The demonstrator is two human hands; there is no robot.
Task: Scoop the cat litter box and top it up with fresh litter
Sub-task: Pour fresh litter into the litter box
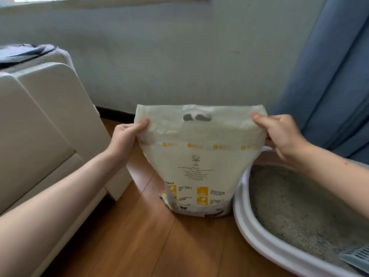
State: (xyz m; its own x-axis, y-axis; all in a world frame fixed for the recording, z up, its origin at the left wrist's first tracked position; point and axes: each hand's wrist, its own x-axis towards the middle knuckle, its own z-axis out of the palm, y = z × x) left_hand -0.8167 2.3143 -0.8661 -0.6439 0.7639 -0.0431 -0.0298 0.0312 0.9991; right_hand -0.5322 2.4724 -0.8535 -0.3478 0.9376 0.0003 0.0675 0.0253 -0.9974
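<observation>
Wooden floor [123, 242] runs up to a pale wall, with a cream sofa [40, 136] along one side and a blue curtain [335, 76] hanging on the other. Between them stands a white bag of litter [196, 166], upright on the boards, its base just beside the white rim of the litter box [247, 232]. The box holds a bed of grey litter [295, 206], and the slotted edge of a scoop [357, 256] pokes into view at its near corner.

The person's left hand [127, 136] pinches the bag's top left corner, thumb on the near face and fingers curled behind. The right hand [279, 132] is clamped on the top right corner in the same way. The two hands are well apart, stretching the top strip taut between them, with the cut-out handle [197, 116] midway.

By my reading, this is the topping-up stage. The litter looks fairly even, though I cannot tell whether scooping is finished. The bag seems still sealed below the handle, along the printed yellow strip, but that is hard to confirm. The next move likely calls for opening the top, then lifting the bag over the rim and tipping it slowly. A full bag will be heavy and floppy, so a firmer hold lower down may be needed to stop litter spilling onto the floor.
</observation>
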